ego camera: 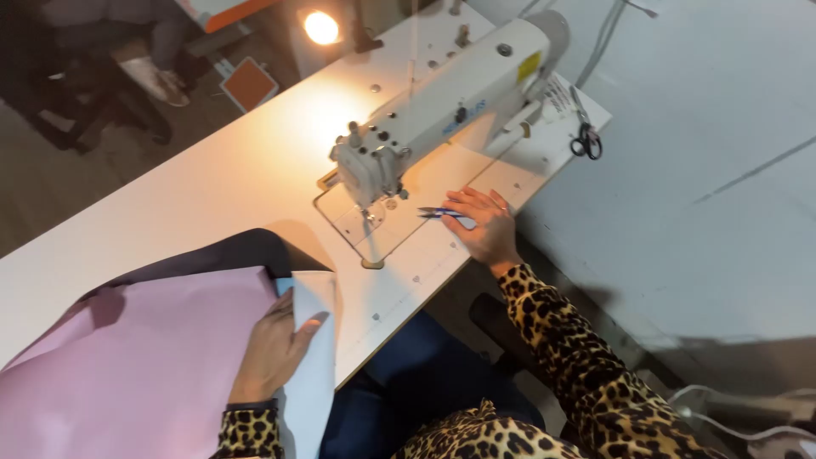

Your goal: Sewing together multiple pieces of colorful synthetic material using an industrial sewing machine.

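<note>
**While one hand rests on cloth, the other reaches for snips**

While the left hand lies flat with fingers spread on the pink sheet of fabric, pinning a white fabric panel at the near edge of the white sewing table, it grips nothing. The right hand lies just right of the white industrial sewing machine, fingertips closing on small blue-handled thread snips on the tabletop. Black-handled scissors lie well apart, beyond the machine.
</note>
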